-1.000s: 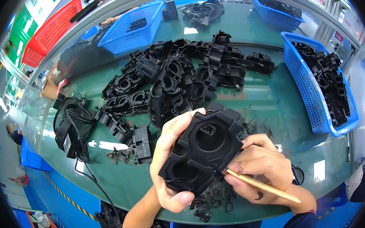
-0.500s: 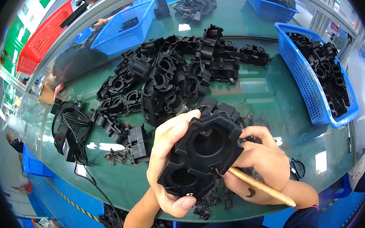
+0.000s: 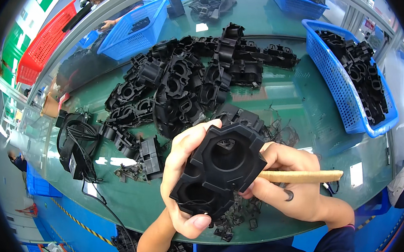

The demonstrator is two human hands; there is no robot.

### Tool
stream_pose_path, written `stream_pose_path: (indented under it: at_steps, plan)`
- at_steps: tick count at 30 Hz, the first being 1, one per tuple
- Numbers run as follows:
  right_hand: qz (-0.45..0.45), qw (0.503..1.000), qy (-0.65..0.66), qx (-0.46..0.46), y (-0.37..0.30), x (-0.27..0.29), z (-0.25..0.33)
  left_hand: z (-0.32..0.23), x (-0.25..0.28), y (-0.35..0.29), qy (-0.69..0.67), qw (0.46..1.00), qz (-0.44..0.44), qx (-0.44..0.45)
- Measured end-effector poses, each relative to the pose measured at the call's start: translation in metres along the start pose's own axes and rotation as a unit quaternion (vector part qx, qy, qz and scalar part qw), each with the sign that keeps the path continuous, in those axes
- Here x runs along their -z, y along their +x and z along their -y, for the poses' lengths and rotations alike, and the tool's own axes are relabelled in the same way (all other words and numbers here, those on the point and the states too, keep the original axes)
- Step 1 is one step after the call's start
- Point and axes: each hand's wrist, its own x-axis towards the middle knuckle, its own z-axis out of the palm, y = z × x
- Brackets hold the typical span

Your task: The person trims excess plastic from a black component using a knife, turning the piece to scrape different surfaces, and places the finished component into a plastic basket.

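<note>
A green tabletop point(image 3: 314, 129) spreads beneath everything, with a broad heap of black plastic parts point(image 3: 177, 82) piled across its middle, beyond the hands. At the right stands a long blue basket point(image 3: 331, 83) loaded with more black pieces; another blue basket point(image 3: 130, 41) sits at the far left, holding a few dark pieces, and a red basket point(image 3: 46, 45) is tilted at the left edge of the view. Nearer, on the left side, lies a tangle of black cable point(image 3: 77, 136). Held up above the near part of the tabletop, in front of the heap, is a black housing point(image 3: 210, 175) with two round openings, tilted so that they face the person. The left hand point(image 3: 172, 178) has its fingers clamped on it, wrapped around its left side, with the thumb on its lower end. The right hand point(image 3: 296, 189), at the housing's right edge, has its fingers closed around a tan stick point(image 3: 306, 176), whose outer end points right; whether its inner end touches the housing cannot be told. Small black scraps point(image 3: 237, 217) lie scattered below the housing.
</note>
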Motion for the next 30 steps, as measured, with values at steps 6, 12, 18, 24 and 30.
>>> stream_pose_path:
  at_steps: [6,12,18,24,30]
  plan:
    - [0.068,0.981,0.133,-0.122,0.008,0.007,0.012,-0.001,-0.002,0.0,-0.052,0.998,-0.01,0.013]
    - [0.127,0.964,0.203,-0.112,0.01,0.015,0.008,-0.006,-0.002,-0.003,-0.063,0.998,-0.014,0.029]
    - [0.084,0.993,0.074,0.033,0.007,0.011,-0.002,-0.004,-0.002,0.0,-0.072,0.997,-0.004,0.019]
    - [0.093,0.985,-0.006,0.142,0.014,0.013,-0.003,-0.01,-0.002,-0.004,-0.074,0.996,-0.005,0.052]
    - [0.171,0.984,0.044,-0.005,0.018,0.025,0.008,-0.01,-0.004,-0.003,-0.124,0.991,0.005,0.058]
